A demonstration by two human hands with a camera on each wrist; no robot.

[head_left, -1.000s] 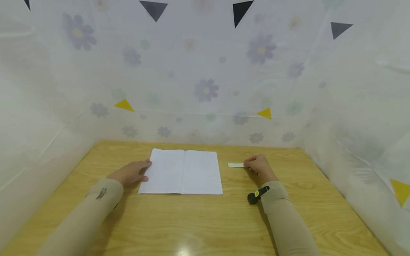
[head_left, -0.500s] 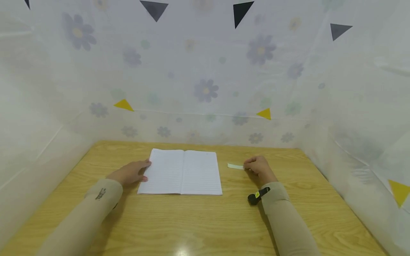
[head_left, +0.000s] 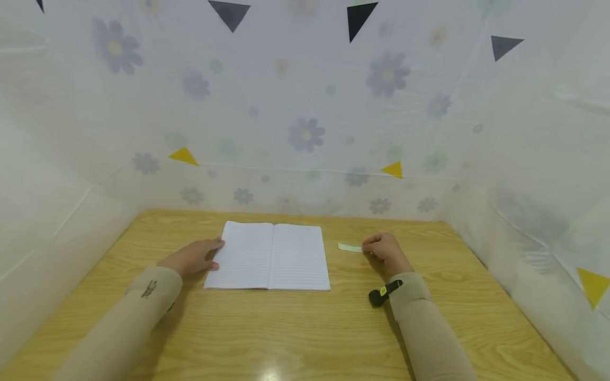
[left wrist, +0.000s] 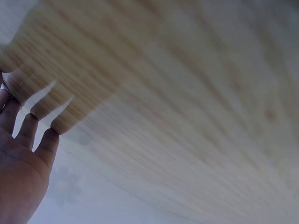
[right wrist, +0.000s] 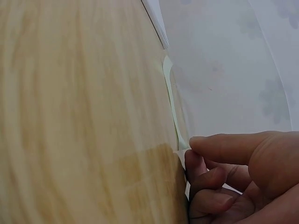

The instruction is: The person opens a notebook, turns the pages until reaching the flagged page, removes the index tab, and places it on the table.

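1. Under your arms, the tabletop is pale yellow wood with a visible grain and a small glare spot at its near edge.
2. On three sides a translucent white plastic sheet printed with faded grey-blue flowers closes you in; black triangles sit along its top and yellow triangles lower down, with one more yellow triangle at the far right.
3. At the middle of the tabletop, an open lined notebook lies flat with both pages showing, its spine running away from you.
4. Your left hand rests palm-down on the wood with fingers straight and loosely spread, gripping nothing; the thumb and fingertips reach the notebook's left edge. The left wrist view shows the spread fingers against the wood.
5. Just right of the notebook, apart from it, a narrow pale paper strip lies on the tabletop, running left to right.
6. Your right hand is curled, and its thumb and fingertips pinch the right end of the strip. In the right wrist view the strip runs away from the fingertips toward the notebook corner, its free length slightly bowed.
7. On your right wrist, a small black device with a yellow mark sits over the beige sleeve; the left sleeve carries a small dark mark.
8. Between the strip and the notebook only bare wood shows.
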